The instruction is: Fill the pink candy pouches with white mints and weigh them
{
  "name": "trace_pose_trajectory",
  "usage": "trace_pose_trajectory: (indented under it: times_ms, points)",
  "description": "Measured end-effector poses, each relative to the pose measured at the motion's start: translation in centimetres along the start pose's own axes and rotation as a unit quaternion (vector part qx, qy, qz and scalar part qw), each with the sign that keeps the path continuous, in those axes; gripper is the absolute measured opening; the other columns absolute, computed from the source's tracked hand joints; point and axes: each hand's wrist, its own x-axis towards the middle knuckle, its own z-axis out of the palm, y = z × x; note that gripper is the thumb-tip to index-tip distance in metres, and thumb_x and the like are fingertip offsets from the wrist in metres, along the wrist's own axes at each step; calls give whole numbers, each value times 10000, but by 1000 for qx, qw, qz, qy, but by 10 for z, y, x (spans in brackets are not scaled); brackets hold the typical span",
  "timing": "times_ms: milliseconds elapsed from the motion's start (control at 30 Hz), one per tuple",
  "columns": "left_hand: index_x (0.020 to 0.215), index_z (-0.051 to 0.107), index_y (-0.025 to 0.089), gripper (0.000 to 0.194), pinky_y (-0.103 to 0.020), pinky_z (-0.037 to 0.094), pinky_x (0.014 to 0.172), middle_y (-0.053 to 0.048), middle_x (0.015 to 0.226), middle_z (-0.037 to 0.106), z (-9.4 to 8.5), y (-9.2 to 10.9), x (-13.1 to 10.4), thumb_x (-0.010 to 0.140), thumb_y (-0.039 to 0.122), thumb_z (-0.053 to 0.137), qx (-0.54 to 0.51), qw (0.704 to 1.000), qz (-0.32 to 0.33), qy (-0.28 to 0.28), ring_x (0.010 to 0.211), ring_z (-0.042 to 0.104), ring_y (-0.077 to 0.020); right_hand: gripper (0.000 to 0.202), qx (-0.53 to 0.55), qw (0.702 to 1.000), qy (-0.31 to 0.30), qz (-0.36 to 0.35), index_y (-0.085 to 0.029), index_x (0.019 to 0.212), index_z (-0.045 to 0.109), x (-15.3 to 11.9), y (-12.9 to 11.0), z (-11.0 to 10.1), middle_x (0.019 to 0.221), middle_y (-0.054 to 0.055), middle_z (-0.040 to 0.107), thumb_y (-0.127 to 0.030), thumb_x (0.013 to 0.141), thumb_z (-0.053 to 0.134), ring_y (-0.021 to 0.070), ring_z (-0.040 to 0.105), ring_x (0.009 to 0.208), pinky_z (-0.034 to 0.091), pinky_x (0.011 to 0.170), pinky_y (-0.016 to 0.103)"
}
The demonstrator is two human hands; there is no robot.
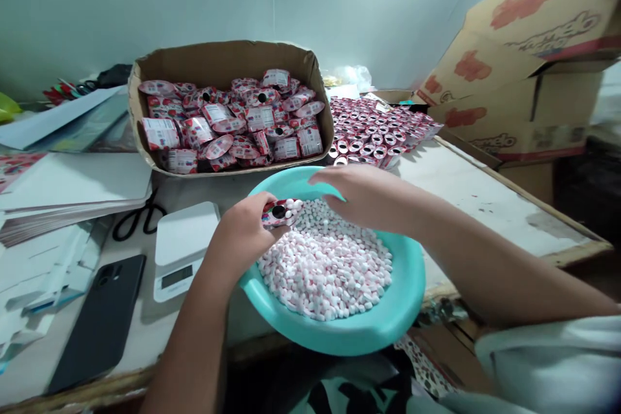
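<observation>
Packet (280,220) sits pinched in your left hand (248,223) over the basin (406,291) of white pellets (327,265) in the head view, a few beside its dark opening (279,211). Your right hand (342,186) hovers near, thumb and fingers parted, apparently holding nothing. Filling seems in hand; the next move likely calls for nudging pellets inside.

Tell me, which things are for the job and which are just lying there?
Probably for the job:
red packet in the left fingers
white pieces
turquoise basin
boxed packets
open packets at the back

Probably just lying about:
phone
paper stack
scale, unused now, though it might help
</observation>
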Motion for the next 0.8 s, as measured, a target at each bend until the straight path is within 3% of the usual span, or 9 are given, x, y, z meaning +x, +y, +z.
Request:
trace_pose_trajectory:
  times_ms: [100,133,200,300,467,633,800]
  points:
    - [1344,545,322,573,-281,484,724,-13,1106,689,0,-1,-2,806,308,742,41,998,37,14,910,674,-208,910,-8,974,-227,18,-201,1562,368,1,18,27,1569,182,413,-418,770,762,382,553,1275,498,979,460]
    - [1421,484,346,643,-278,483,704,-15,1126,675,0,0,-3,825,310,723,59,997,50,16,879,670,-201,1052,-1,959,-282,24,-225,1589,309,0,21,37,1632,178,298,-468,700,814,413,488,1340,482,1014,483]
    - [1494,407,375,685,-273,481,661,-20,1160,649,0,1,-3,866,311,672,87,994,71,12,807,659,-180,1220,2,942,-335,21,-237,1607,260,-4,20,56,1672,183,172,-512,587,872,478,345,1424,430,1068,546]
    - [1450,488,346,589,-285,523,709,-24,1264,619,1,2,-3,882,288,632,75,992,98,6,854,673,-179,1282,5,941,-337,-27,-221,1610,237,-15,10,70,1646,210,222,-499,540,887,496,239,1457,388,1086,598]
    - [1254,622,250,425,-334,497,1035,-23,1410,591,2,-1,0,833,198,649,3,991,131,20,1254,591,-228,1101,26,951,-303,-54,-246,1551,370,-28,-2,67,1441,170,468,-407,575,854,420,454,1290,475,993,518]
    - [1067,612,252,282,-335,520,986,-6,1304,654,1,-1,-2,808,153,663,-20,989,146,9,1202,625,-210,820,13,962,-262,-71,-226,1353,597,-31,-9,64,1249,127,548,-325,578,847,322,584,1033,508,809,388]
    - [1020,577,233,238,-355,499,1001,-54,1345,625,1,-3,-2,818,148,672,-30,988,152,18,1270,586,-227,584,7,964,-254,-79,-223,1228,674,-39,-21,63,1139,96,599,-164,653,749,195,589,748,383,577,292]
